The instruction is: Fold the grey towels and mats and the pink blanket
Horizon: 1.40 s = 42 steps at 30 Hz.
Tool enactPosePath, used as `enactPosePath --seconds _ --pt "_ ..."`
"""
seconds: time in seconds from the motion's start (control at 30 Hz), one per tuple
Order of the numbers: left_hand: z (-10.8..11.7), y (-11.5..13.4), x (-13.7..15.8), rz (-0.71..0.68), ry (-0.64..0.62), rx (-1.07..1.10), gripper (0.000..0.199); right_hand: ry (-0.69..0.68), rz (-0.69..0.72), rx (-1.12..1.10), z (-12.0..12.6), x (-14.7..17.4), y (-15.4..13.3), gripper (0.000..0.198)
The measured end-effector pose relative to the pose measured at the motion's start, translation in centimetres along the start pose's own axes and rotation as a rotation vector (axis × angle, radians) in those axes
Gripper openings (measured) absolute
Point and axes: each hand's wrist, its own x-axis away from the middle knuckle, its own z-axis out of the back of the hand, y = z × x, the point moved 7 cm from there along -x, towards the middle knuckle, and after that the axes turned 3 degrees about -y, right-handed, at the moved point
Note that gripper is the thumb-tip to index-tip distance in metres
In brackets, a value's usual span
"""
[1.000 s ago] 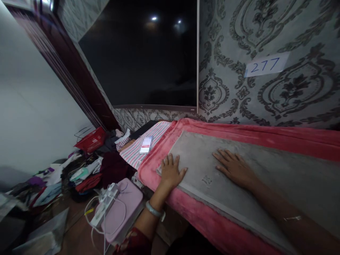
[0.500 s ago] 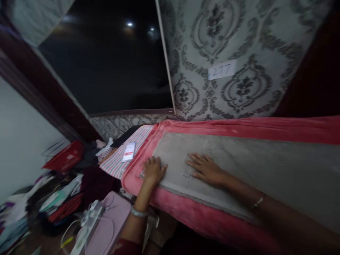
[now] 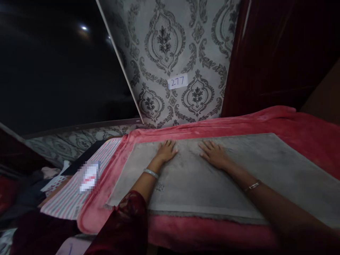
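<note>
A grey towel-like cloth (image 3: 191,187) lies spread flat over a pink plush blanket (image 3: 106,177). My left hand (image 3: 166,151) rests palm down near the cloth's far edge, fingers spread. To its right, my right hand (image 3: 214,154) also presses flat on the cloth with fingers apart. Neither hand grips anything. A small dark printed mark (image 3: 159,187) shows on the cloth below my left hand. The cloth's right end is partly covered by my right forearm.
On the left, a striped cloth (image 3: 63,200) bears a blurred white and red item (image 3: 89,178). Behind stand a large dark screen (image 3: 61,71) and a patterned wall with a paper marked 277 (image 3: 177,81). A dark red glossy panel (image 3: 273,60) rises at right.
My left hand has slid away from the cloth's near left corner toward its far edge. My right hand has also moved farther up the cloth. The view has turned right.
</note>
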Motion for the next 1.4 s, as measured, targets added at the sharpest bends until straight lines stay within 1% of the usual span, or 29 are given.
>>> enactPosePath --seconds 0.1,0.2,0.47,0.6,0.67,0.7,0.8,0.87,0.97,1.07,1.13,1.2,1.27,1.33,1.4 --pt "-1.9 -1.0 -0.7 -0.004 0.025 -0.024 0.068 -0.049 0.008 0.021 -1.1 0.8 -0.1 0.063" --pt "-2.7 -1.7 -0.8 -0.001 0.057 -0.032 0.068 -0.053 0.011 0.008 -1.4 0.8 -0.2 0.064" --pt "-2.5 -1.9 -0.8 -0.071 0.059 0.029 0.063 -0.064 0.036 -0.024 -1.9 0.6 0.4 0.065" --pt "-2.2 -1.8 -0.4 -0.163 0.039 0.089 0.055 -0.1 0.013 -0.049 -1.3 0.2 0.0 0.064" --pt "-2.0 -1.6 -0.3 -0.2 0.038 0.107 0.054 -0.135 0.002 -0.069 -0.7 -0.5 -1.0 0.063" --pt "-1.9 -1.5 -0.2 -0.207 0.041 0.113 0.054 -0.139 0.019 -0.076 -0.3 -1.0 -1.8 0.063" --pt "-1.8 -1.4 -0.2 -0.201 0.04 0.11 0.055 -0.122 0.153 -0.085 0.4 -2.5 -5.2 0.064" --pt "-1.9 -1.4 -0.2 -0.198 0.033 0.097 0.056 -0.132 0.249 -0.098 0.2 -3.0 -7.0 0.064" --pt "-1.9 -1.4 -0.3 -0.198 0.03 0.091 0.056 -0.144 0.337 -0.113 -0.6 -2.6 -7.9 0.064" --pt "-1.9 -1.4 -0.4 -0.191 0.031 0.08 0.056 -0.141 0.391 -0.118 -1.1 0.0 -7.0 0.066" --pt "-1.9 -1.4 -0.5 -0.19 0.031 0.069 0.056 -0.147 0.433 -0.126 -1.1 3.1 -6.3 0.067" --pt "-2.0 -1.4 -0.6 -0.192 0.03 0.058 0.056 -0.166 0.481 -0.148 -0.7 6.9 -5.9 0.064" --pt "-2.1 -1.5 -0.7 -0.192 0.035 0.047 0.056 -0.222 0.502 -0.186 -0.1 11.0 -5.5 0.062" --pt "-2.1 -1.7 -0.7 -0.195 0.044 0.033 0.055 -0.306 0.473 -0.241 0.7 14.6 -5.1 0.063" --pt "-1.9 -1.7 -0.6 -0.192 0.046 0.023 0.055 -0.392 0.447 -0.325 1.6 17.0 -4.7 0.063"
